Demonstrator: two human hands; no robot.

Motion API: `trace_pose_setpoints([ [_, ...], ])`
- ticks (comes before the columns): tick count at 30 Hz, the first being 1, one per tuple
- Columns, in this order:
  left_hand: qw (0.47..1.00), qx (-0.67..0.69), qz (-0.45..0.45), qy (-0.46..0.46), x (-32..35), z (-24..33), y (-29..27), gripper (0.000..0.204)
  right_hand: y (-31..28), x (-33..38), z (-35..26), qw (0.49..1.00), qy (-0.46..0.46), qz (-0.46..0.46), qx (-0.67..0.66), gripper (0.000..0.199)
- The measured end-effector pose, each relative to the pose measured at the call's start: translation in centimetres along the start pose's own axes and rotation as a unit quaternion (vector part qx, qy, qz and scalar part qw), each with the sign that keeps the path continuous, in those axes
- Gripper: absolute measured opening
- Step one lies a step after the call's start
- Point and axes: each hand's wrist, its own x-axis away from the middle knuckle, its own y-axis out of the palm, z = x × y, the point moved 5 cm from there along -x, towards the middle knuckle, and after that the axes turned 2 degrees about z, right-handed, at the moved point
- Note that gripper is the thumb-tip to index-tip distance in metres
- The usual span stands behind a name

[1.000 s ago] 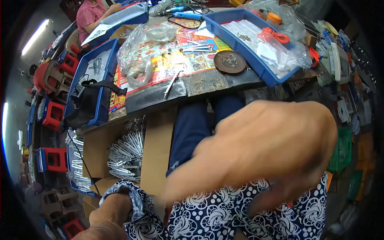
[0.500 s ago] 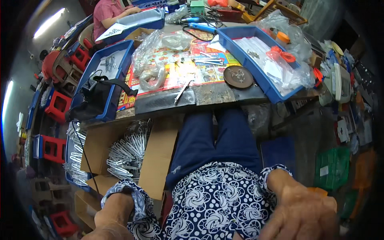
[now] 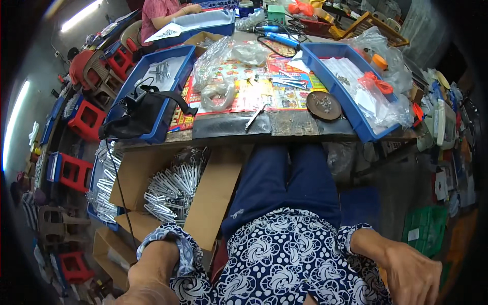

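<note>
My right hand (image 3: 410, 272) hangs at the lower right, beside my patterned shirt (image 3: 284, 249). Its fingers bend down and run out at the lower edge, so what they hold, if anything, is hidden. At the lower left my left hand (image 3: 145, 295) shows only around the wrist, its fingers out of the picture. Neither hand touches the table. On the table's front edge lies a slim silver metal piece (image 3: 255, 118). Behind it are several silver strips (image 3: 290, 81), with a round brown dish (image 3: 324, 105) of small metal parts to their right.
Blue trays stand at the left (image 3: 178, 76) and right (image 3: 368, 133), a black strapped bag (image 3: 134, 117) over the left one. Below, a cardboard box (image 3: 216, 190) holds many silver pieces (image 3: 173, 190). Red stools (image 3: 89, 119) stand left; a green crate (image 3: 424, 231) is right. Another person (image 3: 157, 15) sits across.
My right hand has moved outward to the right and shows more sharply. The whole view has shifted, so the table sits farther right and slightly lower. Things on the table look unmoved.
</note>
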Motion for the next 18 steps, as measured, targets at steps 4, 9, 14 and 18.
trace_pose_setpoints([
  [4, 1.0, 0.009, 0.003, -0.014, 0.4, 0.1, -0.3, 0.013, -3.8, 1.7, 0.8, 0.976, 0.021, 0.215, -0.024, 0.026],
  [9, 0.998, 0.028, -0.008, -0.05, -0.2, -0.9, 0.1, 0.013, -4.4, 1.5, -0.2, 0.958, 0.08, 0.254, 0.107, 0.025],
  [14, 0.995, 0.019, -0.015, -0.095, 0.0, -1.1, 1.7, 0.013, -4.3, 3.3, 0.9, 0.942, 0.127, 0.288, 0.112, 0.023],
  [18, 0.995, 0.02, -0.006, -0.096, -0.6, -0.5, -0.3, 0.013, -4.1, 3.3, 1.0, 0.939, 0.124, 0.307, 0.091, 0.015],
])
